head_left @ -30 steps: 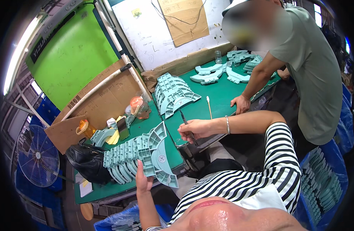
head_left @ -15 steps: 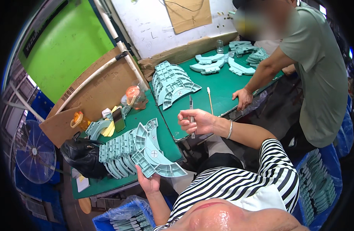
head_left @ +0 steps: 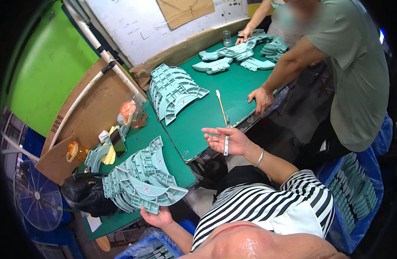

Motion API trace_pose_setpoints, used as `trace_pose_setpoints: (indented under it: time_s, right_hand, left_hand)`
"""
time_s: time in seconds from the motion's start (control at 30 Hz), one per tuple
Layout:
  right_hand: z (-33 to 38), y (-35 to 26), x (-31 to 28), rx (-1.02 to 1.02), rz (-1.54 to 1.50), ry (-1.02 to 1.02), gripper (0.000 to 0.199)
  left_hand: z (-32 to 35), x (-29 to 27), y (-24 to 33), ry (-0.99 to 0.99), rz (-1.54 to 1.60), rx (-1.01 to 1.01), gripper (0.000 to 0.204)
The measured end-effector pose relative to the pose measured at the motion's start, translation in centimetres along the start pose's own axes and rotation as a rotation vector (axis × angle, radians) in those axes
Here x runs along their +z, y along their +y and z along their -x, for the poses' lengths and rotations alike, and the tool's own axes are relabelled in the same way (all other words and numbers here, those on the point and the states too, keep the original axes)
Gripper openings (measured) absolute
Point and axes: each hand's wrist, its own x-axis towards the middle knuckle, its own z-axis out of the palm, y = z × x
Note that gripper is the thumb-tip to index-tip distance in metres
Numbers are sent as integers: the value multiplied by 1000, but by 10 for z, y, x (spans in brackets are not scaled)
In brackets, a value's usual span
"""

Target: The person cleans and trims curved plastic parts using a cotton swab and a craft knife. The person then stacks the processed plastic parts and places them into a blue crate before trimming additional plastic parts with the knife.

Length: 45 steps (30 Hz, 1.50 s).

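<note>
A pale green curved plastic part (head_left: 157,190) is held from below by the left hand (head_left: 159,217), fingers curled under its near edge, at the near edge of the green table (head_left: 207,116); it rests on top of a fanned stack of like parts (head_left: 129,181) that covers the near left corner of the table. The right hand (head_left: 228,141) is held palm up just off the near edge of the table, fingers spread and loose; a slim silver pen-like tool (head_left: 226,139) lies across the palm, pinned lightly by the thumb rather than gripped firmly. A thin wooden stick (head_left: 221,105) lies on the table just beyond that hand. A second stack of parts (head_left: 174,91) stands toward the far edge, and a black bag (head_left: 84,194) sits at the left end. Another person's hand (head_left: 261,99) is pressed on the right edge of the table.

2 risks are judged likely: the tool could roll off the open palm, since the hold is so slack; the top part could slide off the stack, since it is propped at 1 edge only and the stack overhangs the table edge.
</note>
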Motion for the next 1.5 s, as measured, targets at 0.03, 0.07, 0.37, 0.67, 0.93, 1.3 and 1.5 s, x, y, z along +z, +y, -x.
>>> trace_pose_setpoints:
  time_s: [0.03, 0.07, 0.37, 0.67, 0.93, 1.3, 1.5]
  right_hand:
    - [-5, -1, -1, -10, -6, 3, 47]
    - [-7, 1, -1, 8, 25, -13, 47]
    - [-21, 47, 8, 168, 718, 72, 28]
    - [-21, 71, 15, -9, 949, 235, 13]
    - [-10, 76, -7, 101, 729, 256, 18]
    - [-10, 76, -17, 147, 661, 296, 20]
    - [14, 61, -23, -86, 1203, 319, 23]
  left_hand:
    - [-2, 2, 0, 24, -14, 6, 52]
    - [0, 9, -1, 22, -34, -6, 53]
    - [-18, 46, -43, -36, -152, -254, 48]
    - [-41, 77, -98, -56, -259, -455, 38]
    - [-55, 59, -104, 57, -164, -434, 32]
    - [-29, 43, -101, 108, -230, -470, 30]
    - [-21, 28, -107, 161, -135, -448, 34]
